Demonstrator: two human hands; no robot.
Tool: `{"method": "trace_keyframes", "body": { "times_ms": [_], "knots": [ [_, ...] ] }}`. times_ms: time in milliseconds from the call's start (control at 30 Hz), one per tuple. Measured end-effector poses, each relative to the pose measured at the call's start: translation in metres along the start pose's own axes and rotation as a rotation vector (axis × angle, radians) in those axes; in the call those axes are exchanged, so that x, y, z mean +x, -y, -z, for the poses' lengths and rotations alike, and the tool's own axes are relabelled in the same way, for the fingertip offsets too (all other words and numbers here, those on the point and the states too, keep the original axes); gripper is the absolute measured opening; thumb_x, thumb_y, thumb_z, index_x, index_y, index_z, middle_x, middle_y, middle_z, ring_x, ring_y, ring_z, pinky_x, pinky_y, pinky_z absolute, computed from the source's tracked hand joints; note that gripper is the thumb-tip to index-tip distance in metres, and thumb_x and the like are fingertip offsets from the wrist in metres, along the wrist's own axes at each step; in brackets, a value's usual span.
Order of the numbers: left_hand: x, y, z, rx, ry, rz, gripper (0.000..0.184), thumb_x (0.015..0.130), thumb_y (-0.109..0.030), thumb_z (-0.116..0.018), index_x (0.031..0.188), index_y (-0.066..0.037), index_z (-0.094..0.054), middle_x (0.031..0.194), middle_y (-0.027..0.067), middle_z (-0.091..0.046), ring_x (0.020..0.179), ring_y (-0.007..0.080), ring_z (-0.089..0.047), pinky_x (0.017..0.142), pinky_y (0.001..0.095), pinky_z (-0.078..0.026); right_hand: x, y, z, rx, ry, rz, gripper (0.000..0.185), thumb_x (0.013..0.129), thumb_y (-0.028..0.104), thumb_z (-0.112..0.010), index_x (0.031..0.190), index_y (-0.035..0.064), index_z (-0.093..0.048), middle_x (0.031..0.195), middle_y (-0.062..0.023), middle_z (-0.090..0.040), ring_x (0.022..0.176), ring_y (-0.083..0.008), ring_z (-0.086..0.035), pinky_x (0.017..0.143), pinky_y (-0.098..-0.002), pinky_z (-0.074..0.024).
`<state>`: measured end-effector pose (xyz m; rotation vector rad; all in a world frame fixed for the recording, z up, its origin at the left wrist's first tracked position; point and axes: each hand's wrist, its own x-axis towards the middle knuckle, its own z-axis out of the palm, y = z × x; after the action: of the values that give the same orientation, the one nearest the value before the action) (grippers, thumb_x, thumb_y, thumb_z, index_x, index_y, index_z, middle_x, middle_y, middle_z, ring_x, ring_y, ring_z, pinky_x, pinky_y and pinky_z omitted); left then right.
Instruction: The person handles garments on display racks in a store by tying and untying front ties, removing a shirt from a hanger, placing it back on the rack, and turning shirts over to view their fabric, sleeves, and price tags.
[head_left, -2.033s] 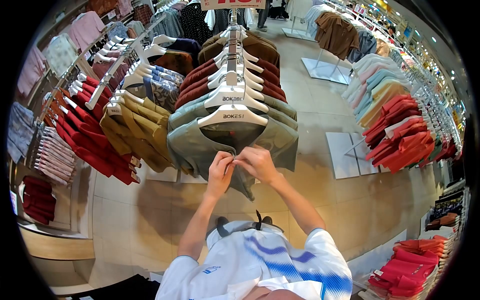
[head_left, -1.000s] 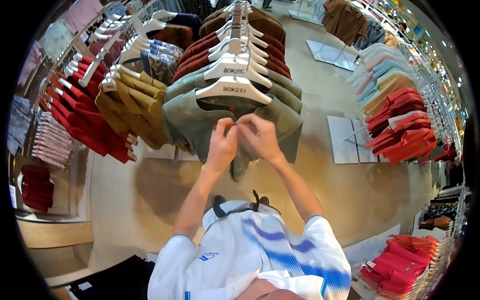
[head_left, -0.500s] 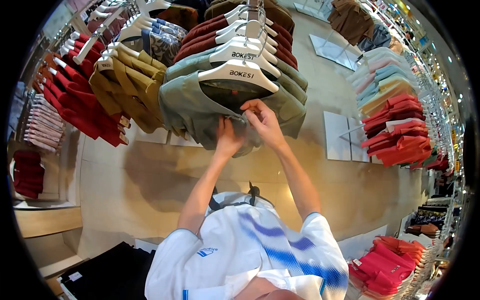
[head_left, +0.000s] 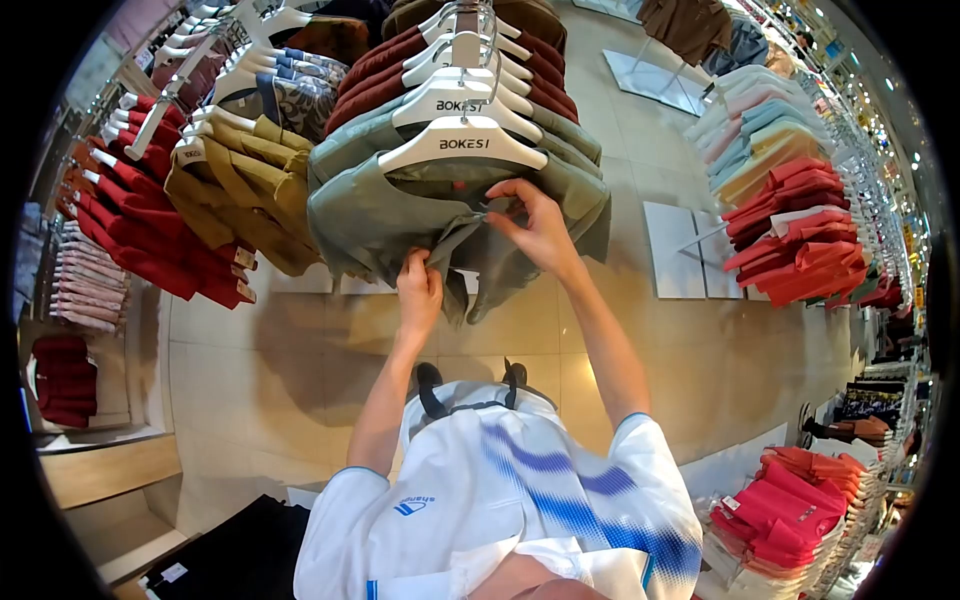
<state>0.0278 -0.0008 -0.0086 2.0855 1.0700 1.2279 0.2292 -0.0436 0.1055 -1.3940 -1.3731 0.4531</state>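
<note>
12 o'clock: green shirt (head_left: 375, 218), partly behind right hand (head_left: 540, 232) | 1 o'clock: brown shirt (head_left: 686, 28), top cropped | 8 o'clock: tag (head_left: 174, 572), illegible

Grey-green shirt (head_left: 370, 212), white hanger (head_left: 463, 147).

You have bright indoor light here, with a warm glare patch on the tiled floor (head_left: 640, 390), a broad soft shadow (head_left: 290, 350) to the left, and small glinting points of light at the upper right. The fisheye view bends the red garments (head_left: 150, 245) near the left edge and ends in black corners, while your white shirt (head_left: 450, 520) looks very pale and the lettering on the front hanger (head_left: 410, 155) is legible.
</note>
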Motion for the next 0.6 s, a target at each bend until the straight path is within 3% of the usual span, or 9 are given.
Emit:
{"method": "trace_keyframes", "body": {
  "times_ms": [67, 133, 200, 233, 300, 367, 400, 567, 600],
  "knots": [
    [-0.003, 0.0, 0.002, -0.022, 0.059, 0.129, 0.014, 0.084, 0.004, -0.054, 0.098, 0.003, -0.053, 0.082, 0.0204, -0.06, 0.07, 0.0392, -0.058, 0.063, 0.0396, -0.047, -0.008, 0.002, -0.002, -0.07, -0.099, 0.124, 0.021, 0.078, 0.004, -0.069, 0.098, 0.0039, -0.061, 0.081, -0.007, -0.062, 0.065, -0.019, -0.06, 0.065, -0.0303, -0.0482],
    [0.006, -0.008, 0.003, -0.173, -0.107, -0.003, 0.013, 0.089, -0.004, -0.058, 0.1, 0.002, -0.053, 0.07, 0.0197, -0.059, 0.06, 0.038, -0.057, 0.057, 0.0398, -0.045, -0.03, 0.004, -0.001, -0.483, -0.259, 0.316, 0.027, 0.076, -0.002, -0.066, 0.101, 0.0045, -0.062, 0.099, -0.009, -0.064, 0.078, -0.0249, -0.064, 0.069, -0.0319, -0.0509],
    [0.008, 0.0, 0.006, -0.155, -0.145, 0.01, 0.013, 0.089, -0.004, -0.058, 0.1, 0.002, -0.053, 0.073, 0.0221, -0.059, 0.062, 0.0405, -0.057, 0.057, 0.0415, -0.045, -0.065, 0.002, -0.024, -0.371, 0.022, 0.445, 0.017, 0.075, -0.003, -0.062, 0.091, 0.0047, -0.061, 0.094, -0.0095, -0.063, 0.07, -0.0318, -0.063, 0.065, -0.0392, -0.0538],
    [0.007, 0.003, 0.007, -0.14, -0.15, 0.017, 0.012, 0.09, -0.004, -0.058, 0.099, 0.003, -0.054, 0.075, 0.0245, -0.06, 0.064, 0.0431, -0.056, 0.058, 0.0431, -0.045, -0.077, -0.004, -0.038, -0.421, 0.258, 0.376, 0.016, 0.077, 0.004, -0.062, 0.093, 0.0047, -0.06, 0.09, -0.0124, -0.064, 0.067, -0.0338, -0.064, 0.062, -0.0438, -0.054],
    [0.006, 0.007, 0.013, -0.142, -0.105, 0.036, 0.01, 0.09, -0.004, -0.057, 0.097, 0.003, -0.055, 0.077, 0.0243, -0.06, 0.066, 0.043, -0.057, 0.059, 0.0427, -0.045, -0.077, -0.057, -0.072, -0.642, 0.328, 0.212, 0.018, 0.083, 0.014, -0.061, 0.098, 0.0044, -0.059, 0.082, -0.017, -0.065, 0.065, -0.0349, -0.065, 0.06, -0.0444, -0.0537],
    [0.012, 0.005, 0.016, -0.146, -0.064, 0.037, 0.008, 0.09, -0.003, -0.057, 0.096, 0.003, -0.056, 0.079, 0.0241, -0.06, 0.068, 0.0428, -0.057, 0.059, 0.0423, -0.045, -0.041, -0.05, -0.08, -0.721, 0.237, -0.228, 0.022, 0.088, 0.025, -0.059, 0.09, 0.0037, -0.055, 0.083, -0.0227, -0.065, 0.077, -0.0414, -0.065, 0.063, -0.0497, -0.0518],
    [0.012, 0.002, 0.019, -0.149, -0.051, 0.034, 0.006, 0.09, -0.003, -0.056, 0.094, 0.003, -0.057, 0.082, 0.0237, -0.06, 0.071, 0.0428, -0.057, 0.061, 0.042, -0.045, -0.036, -0.077, -0.088, -0.711, 0.042, -0.147, 0.031, 0.088, 0.034, -0.061, 0.092, 0.0034, -0.057, 0.077, -0.0212, -0.066, 0.072, -0.0419, -0.065, 0.063, -0.0515, -0.0513],
    [0.004, 0.003, 0.021, -0.245, 0.023, -0.023, 0.005, 0.088, 0.0, -0.056, 0.092, 0.003, -0.057, 0.081, 0.0142, -0.057, 0.068, 0.0337, -0.054, 0.065, 0.0374, -0.045, -0.026, -0.106, -0.111, -0.832, -0.052, -0.284, 0.039, 0.083, 0.039, -0.067, 0.097, 0.0033, -0.058, 0.076, -0.0164, -0.066, 0.069, -0.0386, -0.065, 0.059, -0.0519, -0.0497],
    [0.0, 0.011, 0.018, -0.312, 0.034, 0.011, 0.005, 0.09, -0.003, -0.058, 0.092, 0.002, -0.058, 0.077, 0.0061, -0.055, 0.066, 0.0199, -0.052, 0.064, 0.0301, -0.043, -0.027, -0.119, -0.113, -0.831, -0.155, -0.234, 0.037, 0.082, 0.039, -0.069, 0.093, 0.0046, -0.06, 0.077, -0.0165, -0.066, 0.069, -0.0384, -0.065, 0.059, -0.0516, -0.0497]
  ]
}}
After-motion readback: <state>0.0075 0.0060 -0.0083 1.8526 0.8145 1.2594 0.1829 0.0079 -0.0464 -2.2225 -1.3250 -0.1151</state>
